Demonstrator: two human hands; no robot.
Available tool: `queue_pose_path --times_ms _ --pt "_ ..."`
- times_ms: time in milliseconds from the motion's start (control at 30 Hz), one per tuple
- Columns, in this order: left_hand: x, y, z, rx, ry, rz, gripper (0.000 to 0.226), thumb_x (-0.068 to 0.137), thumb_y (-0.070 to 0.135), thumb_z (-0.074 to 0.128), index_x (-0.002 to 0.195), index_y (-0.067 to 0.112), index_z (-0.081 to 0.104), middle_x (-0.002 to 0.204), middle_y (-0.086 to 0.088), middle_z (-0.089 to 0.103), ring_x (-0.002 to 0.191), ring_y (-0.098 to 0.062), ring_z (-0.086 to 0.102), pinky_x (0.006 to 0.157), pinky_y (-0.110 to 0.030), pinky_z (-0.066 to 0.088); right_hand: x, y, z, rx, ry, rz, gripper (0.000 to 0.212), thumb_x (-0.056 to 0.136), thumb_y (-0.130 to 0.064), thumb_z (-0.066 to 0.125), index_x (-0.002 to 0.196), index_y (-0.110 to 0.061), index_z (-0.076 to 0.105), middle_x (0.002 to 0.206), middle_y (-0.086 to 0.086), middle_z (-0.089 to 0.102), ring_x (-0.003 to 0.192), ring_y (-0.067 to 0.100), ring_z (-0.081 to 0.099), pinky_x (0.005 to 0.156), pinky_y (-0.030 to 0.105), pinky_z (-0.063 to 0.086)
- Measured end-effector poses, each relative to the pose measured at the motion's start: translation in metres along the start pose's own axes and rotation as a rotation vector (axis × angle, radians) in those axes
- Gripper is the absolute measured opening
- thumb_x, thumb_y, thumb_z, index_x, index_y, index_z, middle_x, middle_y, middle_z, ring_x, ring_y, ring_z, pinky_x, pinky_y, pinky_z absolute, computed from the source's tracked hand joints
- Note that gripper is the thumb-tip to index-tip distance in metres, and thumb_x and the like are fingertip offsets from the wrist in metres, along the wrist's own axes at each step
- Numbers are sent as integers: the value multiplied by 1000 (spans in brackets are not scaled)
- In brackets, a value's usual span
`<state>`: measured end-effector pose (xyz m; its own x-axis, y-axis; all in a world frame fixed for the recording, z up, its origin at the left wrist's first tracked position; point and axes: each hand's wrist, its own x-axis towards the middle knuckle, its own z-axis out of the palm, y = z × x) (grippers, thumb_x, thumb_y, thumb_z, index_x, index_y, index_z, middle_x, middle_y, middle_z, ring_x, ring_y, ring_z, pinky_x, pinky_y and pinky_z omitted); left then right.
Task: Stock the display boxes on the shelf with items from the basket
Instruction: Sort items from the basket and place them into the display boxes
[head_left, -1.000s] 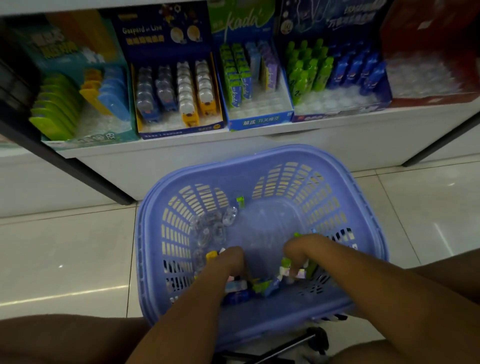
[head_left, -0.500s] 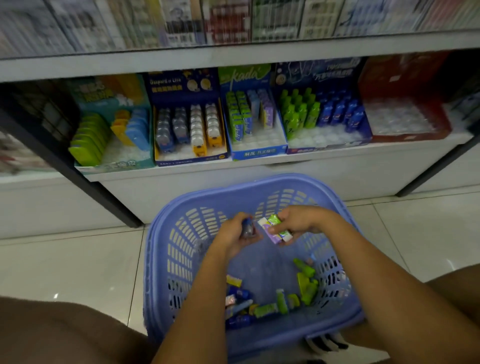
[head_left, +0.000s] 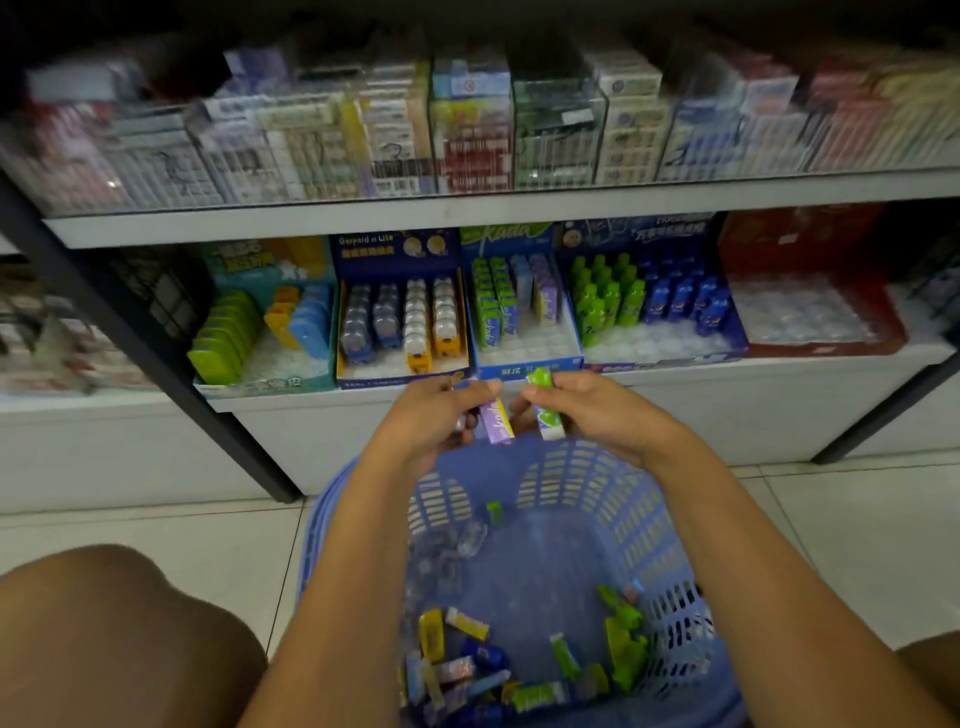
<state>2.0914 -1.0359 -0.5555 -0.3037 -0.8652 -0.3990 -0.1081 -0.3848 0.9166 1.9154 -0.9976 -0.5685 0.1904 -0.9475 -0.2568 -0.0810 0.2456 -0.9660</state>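
- Both hands have come up out of the bottom of the basket (head_left: 644, 525) within the last second and now sit above its far rim, at the centre of the frame.
- The left hand (head_left: 434, 423) pinches a purple Kada pack (head_left: 497, 422) in curled fingers; a small dark thing beneath them is too blurred to name.
- The right hand (head_left: 602, 410) grips a green Kada pack (head_left: 544, 410), fingers closed round it.
- Half a second ago the two packs were bunched together at the right hand; now each hand has one, which suggests they are sorted by colour for loading.
- Both packs hang just in front of the lip of the Kada display box (head_left: 550, 338) on the shelf (head_left: 779, 374), whose front slots stand bare.
- Many loose packs (head_left: 467, 665) lie on the basket floor at the lower centre, so most stocking remains.
- The red display box (head_left: 831, 349) at the right looks nearly unfilled.
- Nothing lies between the hands and the Kada box; the shelf board above it hangs low, so packs probably must go in from the front.
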Motion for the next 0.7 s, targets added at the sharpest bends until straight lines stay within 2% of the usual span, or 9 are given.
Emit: queue_pose_path --times_ms 67,133,200,267,333,400,500,600,700 --pt "-2 25 -8 32 25 31 14 85 17 70 78 9 60 47 5 47 46 -9 39 39 -17 36 5 -9 -4 158 87 -76 19 98 -16 47 98 -10 65 70 0 62 63 15 54 62 24 48" --pt "-2 47 -15 99 17 41 14 83 20 72 80 9 63 48 4 50 44 -8 42 40 -17 38 11 -17 -11 270 135 -89 26 100 -26 43 105 -13 64 64 -2 48 53 10 40 54 23 41" --pt "-2 63 -22 166 -18 40 17 81 23 73 85 9 66 51 4 56 44 -7 46 41 -16 40 17 -23 -17 404 130 -75 38 101 -34 35 107 -12 65 64 -1 44 52 10 37 54 25 36" --pt "-3 70 -27 174 -64 22 16 79 25 75 77 12 66 52 3 56 45 -7 47 41 -16 40 24 -26 -20 487 161 -92 38 101 -30 35 101 -9 66 68 1 46 59 12 42 59 27 38" --pt "-5 67 -33 138 -96 -22 18 79 24 74 67 15 65 52 3 53 44 -6 45 39 -16 39 32 -26 -22 322 288 -129 30 100 -31 42 93 -14 67 77 0 53 73 13 51 70 31 46" --pt "-7 57 -40 62 -81 -84 19 80 23 73 64 16 67 53 3 51 44 -5 44 39 -15 39 42 -28 -25 -17 405 -165 23 94 -37 53 92 -21 68 89 2 63 86 10 55 79 34 49" --pt "-7 47 -47 -174 0 -169 10 81 18 71 74 11 69 57 0 51 43 -5 44 37 -13 39 62 -33 -35 -232 500 -278 7 86 -30 67 89 -26 70 90 6 67 79 9 57 72 19 49" --pt "-7 46 -46 -350 40 -189 7 83 14 67 82 7 69 55 0 55 41 -4 46 38 -11 40 82 -34 -44 -443 526 -327 19 84 -21 70 103 -18 70 88 0 68 77 6 60 72 14 49" --pt "-6 43 -47 -424 39 -191 9 85 13 65 80 6 67 54 -1 56 40 -4 47 39 -11 42 98 -30 -48 -639 508 -355 22 83 -16 69 105 -11 69 83 -9 61 71 -6 54 67 7 41"
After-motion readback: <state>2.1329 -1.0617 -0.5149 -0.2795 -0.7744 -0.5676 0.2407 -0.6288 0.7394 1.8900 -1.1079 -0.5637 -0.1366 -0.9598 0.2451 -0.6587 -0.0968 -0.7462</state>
